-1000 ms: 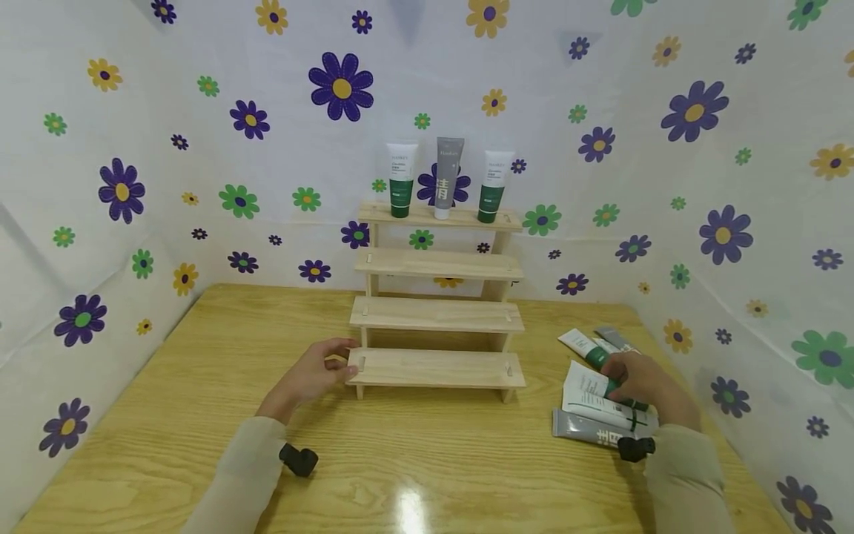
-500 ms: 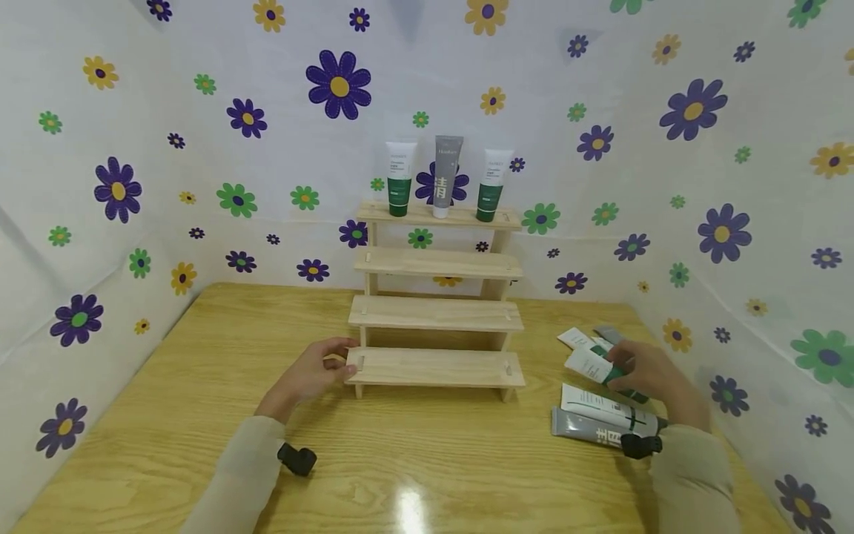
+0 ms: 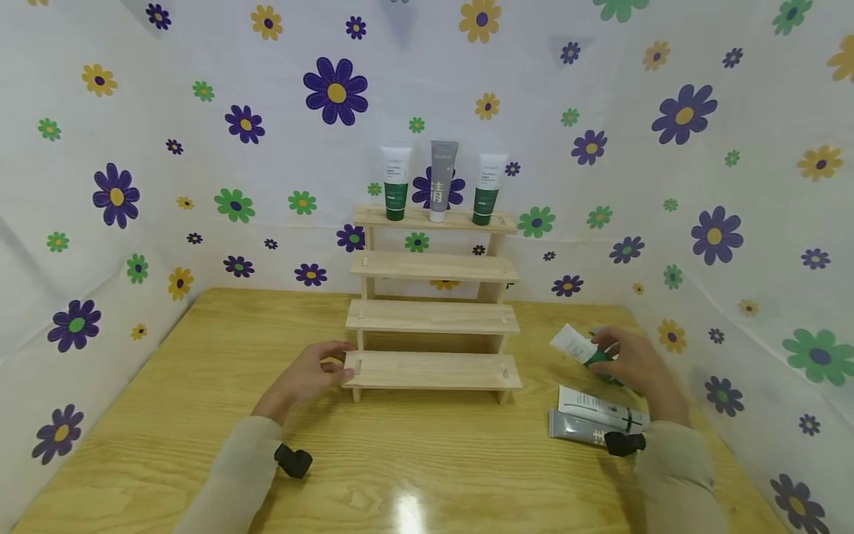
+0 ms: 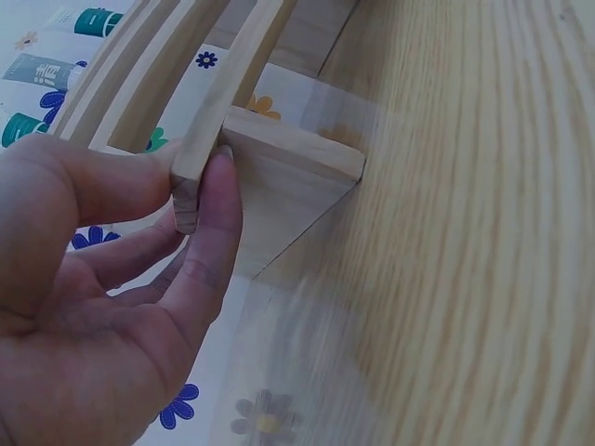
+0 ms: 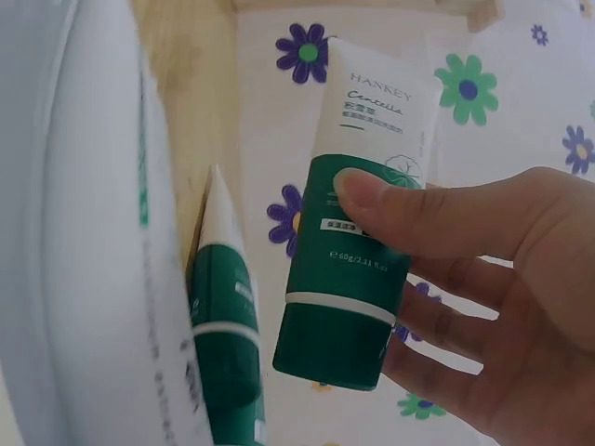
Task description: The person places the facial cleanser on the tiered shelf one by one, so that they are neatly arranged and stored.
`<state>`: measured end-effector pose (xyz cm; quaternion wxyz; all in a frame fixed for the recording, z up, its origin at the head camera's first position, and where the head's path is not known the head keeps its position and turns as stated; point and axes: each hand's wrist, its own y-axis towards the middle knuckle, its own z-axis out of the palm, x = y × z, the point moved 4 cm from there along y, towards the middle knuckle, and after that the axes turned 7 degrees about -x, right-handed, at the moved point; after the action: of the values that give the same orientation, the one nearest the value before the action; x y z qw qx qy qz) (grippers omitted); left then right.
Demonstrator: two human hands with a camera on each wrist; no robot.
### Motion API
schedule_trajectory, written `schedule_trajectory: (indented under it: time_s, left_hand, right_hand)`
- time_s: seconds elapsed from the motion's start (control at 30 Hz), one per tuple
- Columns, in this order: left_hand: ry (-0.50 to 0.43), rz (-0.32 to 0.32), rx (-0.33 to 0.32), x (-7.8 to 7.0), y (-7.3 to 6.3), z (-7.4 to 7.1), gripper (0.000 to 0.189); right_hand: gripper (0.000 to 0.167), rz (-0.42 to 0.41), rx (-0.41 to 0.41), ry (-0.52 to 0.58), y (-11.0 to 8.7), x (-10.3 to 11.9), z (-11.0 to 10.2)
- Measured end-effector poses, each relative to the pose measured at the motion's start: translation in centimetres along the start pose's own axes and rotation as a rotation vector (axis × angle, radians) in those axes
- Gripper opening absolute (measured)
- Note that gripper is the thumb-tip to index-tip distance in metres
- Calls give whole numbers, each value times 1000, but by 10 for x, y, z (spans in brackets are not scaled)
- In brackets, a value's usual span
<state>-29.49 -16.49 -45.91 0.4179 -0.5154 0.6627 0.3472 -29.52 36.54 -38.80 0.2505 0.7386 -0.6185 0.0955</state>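
Now lifting a white-and-green tube (image 5: 358,214) off the worktop (image 3: 200,415) — right hand (image 3: 634,363) with thumb pressed on the tube's front and fingers (image 5: 446,325) curled behind it, clamped around the green lower half, cap end toward the wrist. Held just above the right side of the worktop, near the other tubes lying flat there (a white one (image 3: 597,406) and a grey one (image 3: 579,428) closest). Left hand (image 3: 307,374) pinching the left end of the bottom step (image 4: 200,158) of the wooden tiered stand (image 3: 434,319), thumb and fingers closed on the board's edge.

Best done, probably, by keeping that pinch firm so the stand cannot slide, turning the tube cap-down before bringing it across, and setting it squarely on a bare step — clear of the three tubes (image 3: 437,182) upright on the top one. Worth loosening the grip only once the cap sits flat.
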Motion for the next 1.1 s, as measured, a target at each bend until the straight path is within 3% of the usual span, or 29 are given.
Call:
schedule_trajectory:
  time_s: [0.37, 0.57, 1.1]
  left_hand:
    - [20, -43, -10, 1, 2, 2, 48]
    - [26, -19, 5, 2, 3, 2, 48]
    - [26, -34, 7, -2, 2, 1, 49]
  right_hand:
    - [38, -25, -107, 25, 16, 31, -2]
    - [36, -31, -145, 72, 22, 47, -5]
    - [45, 44, -195, 186, 44, 82, -15]
